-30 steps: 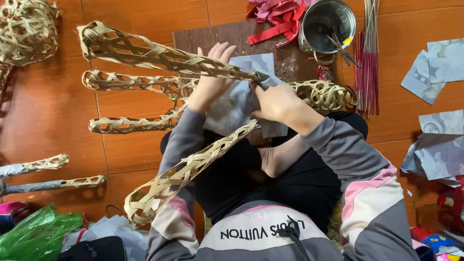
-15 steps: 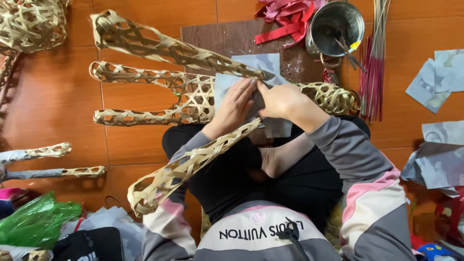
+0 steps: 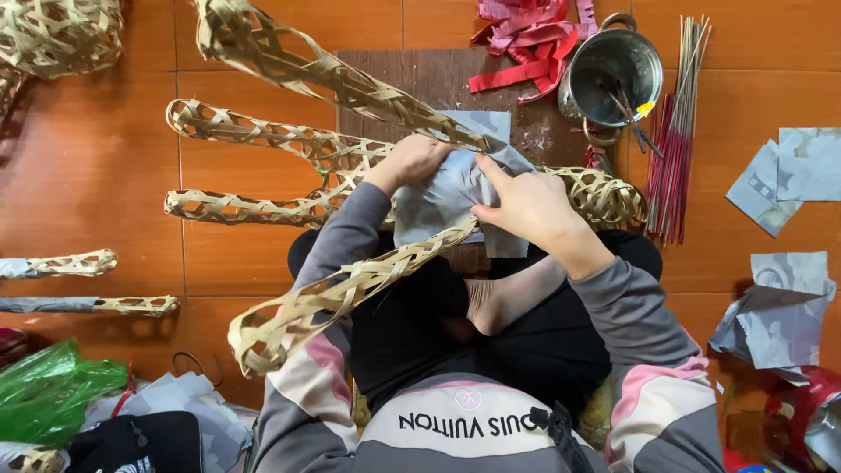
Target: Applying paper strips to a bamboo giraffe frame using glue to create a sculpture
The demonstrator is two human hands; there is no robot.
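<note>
Two hands: both are pressing grey paper [image 3: 447, 197] onto the woven frame [image 3: 350, 162], on the lap.
Left hand [image 3: 410, 160]: having slid in from the frame's far edge, it is now lying flat on the paper, fingers curled, pinching nothing.
Right hand [image 3: 526, 206]: staying put, forefinger extended, smoothing (paper apparently being stuck down).
Hidden: paper's underside; any glue; pot [image 3: 613, 74] contents unclear.
</note>
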